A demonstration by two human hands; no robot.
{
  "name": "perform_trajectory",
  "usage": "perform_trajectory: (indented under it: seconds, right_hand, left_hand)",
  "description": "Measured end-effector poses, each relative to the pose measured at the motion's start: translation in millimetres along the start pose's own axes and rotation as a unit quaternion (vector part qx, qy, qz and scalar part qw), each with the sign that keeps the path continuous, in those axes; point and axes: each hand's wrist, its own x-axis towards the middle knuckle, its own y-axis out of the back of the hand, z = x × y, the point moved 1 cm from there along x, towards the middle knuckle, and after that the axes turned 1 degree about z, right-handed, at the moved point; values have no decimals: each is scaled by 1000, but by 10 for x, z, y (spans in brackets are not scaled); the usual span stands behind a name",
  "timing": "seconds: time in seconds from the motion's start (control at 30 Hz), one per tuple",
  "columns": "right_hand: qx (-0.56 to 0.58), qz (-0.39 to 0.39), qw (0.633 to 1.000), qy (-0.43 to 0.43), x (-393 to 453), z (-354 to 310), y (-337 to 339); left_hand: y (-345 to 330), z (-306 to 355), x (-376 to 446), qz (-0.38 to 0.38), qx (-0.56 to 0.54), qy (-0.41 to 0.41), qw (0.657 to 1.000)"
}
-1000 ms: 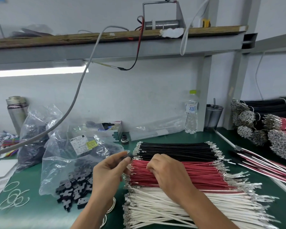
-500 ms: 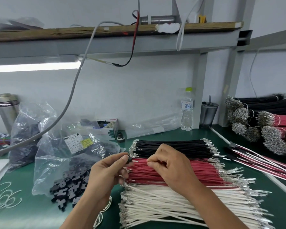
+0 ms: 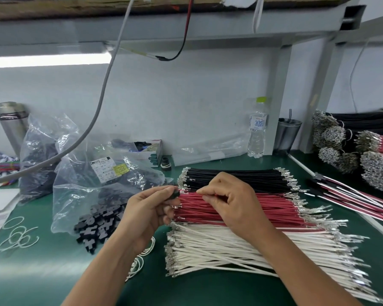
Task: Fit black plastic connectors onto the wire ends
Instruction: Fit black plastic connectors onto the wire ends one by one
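Since a second ago the hands close in: left hand (image 3: 150,214) pinches a black connector (image 3: 175,193) mid-frame, right hand (image 3: 228,199) pinches a red wire (image 3: 210,195). The wire runs left-right, its tip pointing at the connector just left of it.

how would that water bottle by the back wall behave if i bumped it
The water bottle is tall, narrow and upright, so it would probably tip easily. It looks like thin clear plastic, likely light. Being round, it may roll across the green mat.

My left hand (image 3: 149,212) raised, thumb and forefinger pinched together, my right hand (image 3: 231,200) just beside it, fingers curled in a pinch, both forearms angled inward
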Motion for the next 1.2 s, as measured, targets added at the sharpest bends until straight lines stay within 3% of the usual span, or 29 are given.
perform_trajectory:
  seconds: [0.1,0.2,0.27,0.37,0.43,0.5,0.6,0.63,0.73,0.8,0.87,0.93,1.03,1.1,1.2]
  right_hand:
    - [102,82,991,2,99,-58,117]
    - [233,161,956,-72,332,-89,301]
    - [264,185,941,-106,508,-86,440]
    - [67,112,990,-56,801,-108,610]
    - [-76,62,995,-20,939,-133,663]
    - [-87,107,990,2,1036,-197,725]
    - [12,203,979,6,1122,-349,863]
    - [-16,214,977,21,1107,-406,891]
    - [-191,167,958,130,823,-572,838]
    - [-226,114,947,200,501,-587,663]
    - [-129,99,972,168,239,-539,490]
    - [46,147,986,56,203,-477,448]
    - [238,276,930,-42,497,-480,688]
    - [268,323,907,-30,734,-543,932]
    - [260,332,906,37,926,-641,1209]
  left_hand:
    - [12,4,5,2,-7,-2,1000]
    - [13,-8,18,1,-12,-3,1000]
    - [1,-24,31,-5,-7,-4,1000]
    - [-14,-54,40,-8,4,-5,1000]
    - [-20,-66,42,-9,3,-4,1000]
    - [-20,-68,45,-12,2,-2,1000]
    - [-20,-78,43,-12,5,1,1000]
    - [-18,-77,39,-12,4,-1,1000]
    - [-10,-61,35,-14,4,-31,999]
    - [-14,-62,32,-17,4,-47,999]
    - [-27,-82,37,-18,2,-47,999]
    - [-24,-95,36,-15,-2,-47,999]
    - [-9,-104,55,-14,5,-44,999]
    - [-7,-110,63,-20,6,-39,999]
    - [-28,-122,64,-26,9,-35,999]
